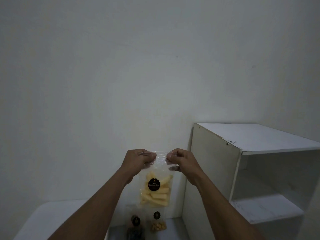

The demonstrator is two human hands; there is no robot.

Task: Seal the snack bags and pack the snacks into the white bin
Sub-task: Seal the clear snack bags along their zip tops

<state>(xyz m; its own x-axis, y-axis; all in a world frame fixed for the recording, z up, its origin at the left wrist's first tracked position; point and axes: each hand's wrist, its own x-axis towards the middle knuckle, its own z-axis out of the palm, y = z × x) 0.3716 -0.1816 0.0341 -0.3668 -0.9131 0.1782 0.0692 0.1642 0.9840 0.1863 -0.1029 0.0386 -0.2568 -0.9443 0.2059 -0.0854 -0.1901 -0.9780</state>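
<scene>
A clear snack bag of pale yellow sticks, with a round black label, hangs upright in the air in front of the wall. My left hand pinches its top edge at the left corner and my right hand pinches the same edge at the right. Below it, at the bottom of the view, stand two more clear bags: one with a dark snack and one with golden-brown pieces. The white bin is hard to make out; only a pale surface shows at the lower left.
A white open shelf unit stands close on the right, its side panel just beyond my right hand. A plain white wall fills the background.
</scene>
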